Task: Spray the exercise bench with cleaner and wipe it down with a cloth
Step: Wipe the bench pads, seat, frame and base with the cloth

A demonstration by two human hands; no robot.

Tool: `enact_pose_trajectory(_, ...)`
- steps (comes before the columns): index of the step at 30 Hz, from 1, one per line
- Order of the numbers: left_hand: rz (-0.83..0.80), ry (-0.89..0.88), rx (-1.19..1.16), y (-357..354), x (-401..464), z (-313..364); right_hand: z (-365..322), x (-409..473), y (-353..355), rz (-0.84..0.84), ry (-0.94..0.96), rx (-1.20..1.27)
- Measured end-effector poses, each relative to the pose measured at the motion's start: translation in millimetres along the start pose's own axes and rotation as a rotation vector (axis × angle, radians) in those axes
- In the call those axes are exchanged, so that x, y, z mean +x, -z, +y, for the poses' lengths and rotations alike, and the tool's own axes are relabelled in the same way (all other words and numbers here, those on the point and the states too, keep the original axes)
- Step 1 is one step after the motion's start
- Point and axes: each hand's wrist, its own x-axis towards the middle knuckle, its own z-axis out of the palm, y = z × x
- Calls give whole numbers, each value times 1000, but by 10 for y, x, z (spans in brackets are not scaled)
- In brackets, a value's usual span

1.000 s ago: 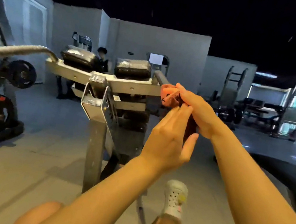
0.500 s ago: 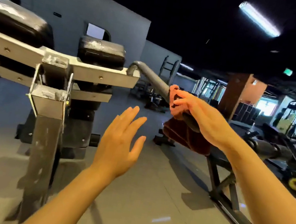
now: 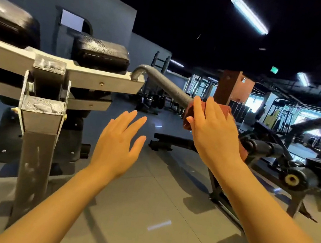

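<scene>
A person's two bare forearms reach out over a grey tiled gym floor (image 3: 142,212). The right hand (image 3: 214,133) wraps a rust-red cloth (image 3: 226,111) around a grey metal handle bar (image 3: 166,88), its fingers curled over the cloth and the bar beneath. The bar curves out from the right end of the exercise bench's pale steel crossbeam (image 3: 103,80). The left hand (image 3: 120,142) hovers in the air just below and left of the bar, fingers straight and spread, touching nothing. Two black pads (image 3: 101,53) sit on top of the crossbeam, their surfaces speckled white. Other gym machines (image 3: 295,162) stand behind, to the right.
</scene>
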Motion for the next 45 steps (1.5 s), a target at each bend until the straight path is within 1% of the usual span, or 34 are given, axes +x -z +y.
enact_pose_trajectory(3, -19, -104, 31, 45, 33, 78, 45, -69, 36, 132, 53, 135)
enact_pose_trajectory(5, -30, -162, 18, 29, 111, 174, 108, -181, 92, 160, 101, 203)
enact_pose_trajectory(6, -42, -165, -13, 14, 165, 240, 147, -245, 110, 136, 115, 183)
enact_pose_trajectory(8, -68, -131, -114, -12, 273, 385, 224, -347, 119, 44, 102, 63)
enact_pose_trajectory(9, -73, -116, -164, -22, 318, 431, 250, -375, 126, -20, 56, 32)
enact_pose_trajectory(11, -59, -101, -226, 0, 375, 413, 245, -381, 148, -64, -62, 55)
enact_pose_trajectory(13, -11, -86, -225, 22, 361, 243, 204, -348, 119, -27, -53, 50)
enact_pose_trajectory(15, 35, -79, -167, -1, 315, 2, 177, -302, 26, 63, -13, -61)
enact_pose_trajectory(20, 80, -161, -47, -169, 402, -335, 141, -114, -119, 67, -38, -264)
enact_pose_trajectory(22, 116, -190, -35, -220, 513, -357, 116, -10, -131, 98, 6, -328)
enact_pose_trajectory(25, 158, -234, -23, -262, 644, -360, -32, 237, -184, 92, 45, -404)
enact_pose_trajectory(29, 181, -345, 150, -164, 713, -510, -376, 680, -391, 110, -2, -447)
enact_pose_trajectory(34, 205, -406, 504, 359, 838, -887, -775, 1280, -660, 111, -37, -428)
enact_pose_trajectory(36, 210, -376, 632, 583, 904, -1021, -928, 1490, -719, 121, -66, -390)
enact_pose_trajectory(38, 193, -302, 714, 736, 979, -1169, -1086, 1675, -746, 103, -83, -352)
enact_pose_trajectory(42, 99, -148, 750, 839, 1091, -1470, -1344, 2024, -805, 9, 32, -370)
enact_pose_trajectory(45, 68, -147, 788, 800, 1090, -1562, -1395, 2102, -728, -68, 54, -339)
